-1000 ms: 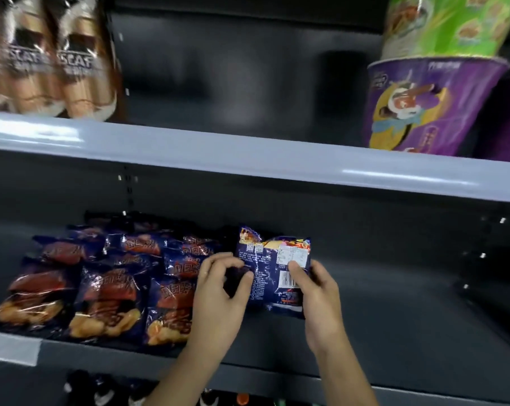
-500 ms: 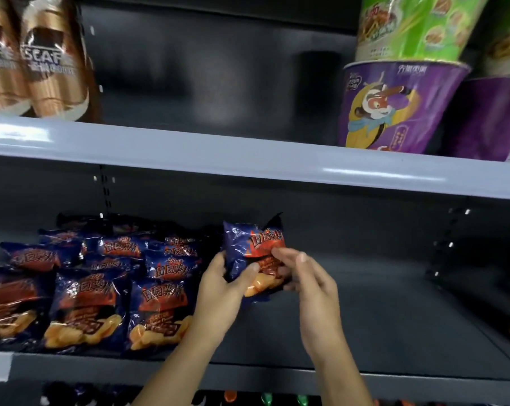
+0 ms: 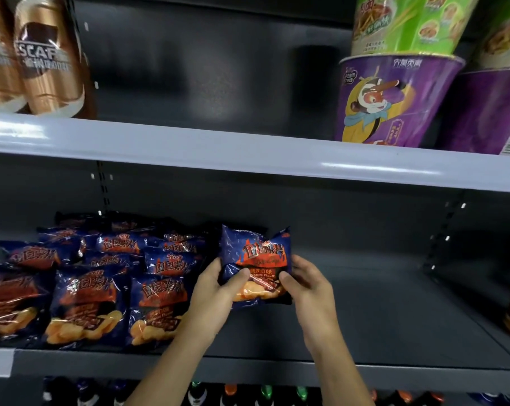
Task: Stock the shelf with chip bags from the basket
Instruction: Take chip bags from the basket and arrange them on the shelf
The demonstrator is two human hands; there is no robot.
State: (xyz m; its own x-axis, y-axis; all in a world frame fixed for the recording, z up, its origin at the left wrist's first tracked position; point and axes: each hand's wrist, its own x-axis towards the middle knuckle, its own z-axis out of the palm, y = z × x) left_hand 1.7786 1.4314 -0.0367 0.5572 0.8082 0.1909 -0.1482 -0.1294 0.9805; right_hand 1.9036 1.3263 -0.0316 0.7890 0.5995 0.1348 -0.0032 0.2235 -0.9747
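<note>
Bag (image 3: 255, 266) was back-out a second ago; now front faced me, upright, above bare shelf (image 3: 379, 317) just right of stocked bags (image 3: 160, 291). Left hand (image 3: 215, 291) and right hand (image 3: 306, 288) both grasped it. I judged placement imminent.

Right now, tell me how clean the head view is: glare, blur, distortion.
Head view: glare streaks on the upper shelf edge and the stocked chip bags; wide-angle bending tilts the purple cup and the coffee bottles outward; the print on the held chip bag is soft, and both the left hand and right hand are slightly blurred.
</note>
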